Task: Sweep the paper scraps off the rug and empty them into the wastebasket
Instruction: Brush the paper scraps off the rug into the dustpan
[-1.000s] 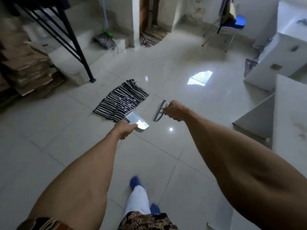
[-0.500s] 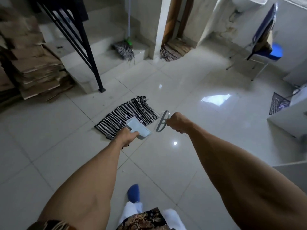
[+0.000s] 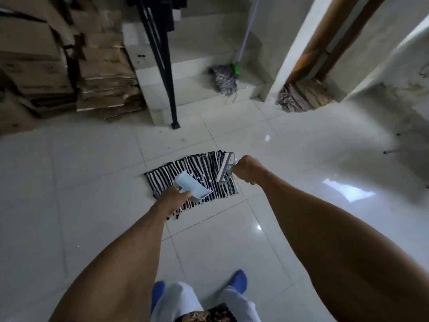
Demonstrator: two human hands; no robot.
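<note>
Two hands are out in front of the person, each closed around a tool. The left hand [image 3: 173, 198] has its fingers wrapped on the handle of a pale blue plastic dustpan [image 3: 192, 189], which is held tilted above the near part of a black-and-white striped woven rug [image 3: 197, 168]. The right hand [image 3: 246, 167] is fisted on the handle of a grey hand brush [image 3: 225, 168], bristle edge turned left, over the rug's right side. Between pan and brush a few small white paper scraps [image 3: 210, 181] lie on the stripes. The rug lies flat on glossy white floor tiles [image 3: 92, 182]. Beyond it stand a black metal post [image 3: 170, 89], stacked flattened cardboard [image 3: 99, 73] and a grey string mop [image 3: 224, 77] on a step. Blue shoes [image 3: 239, 278] show below.
</note>
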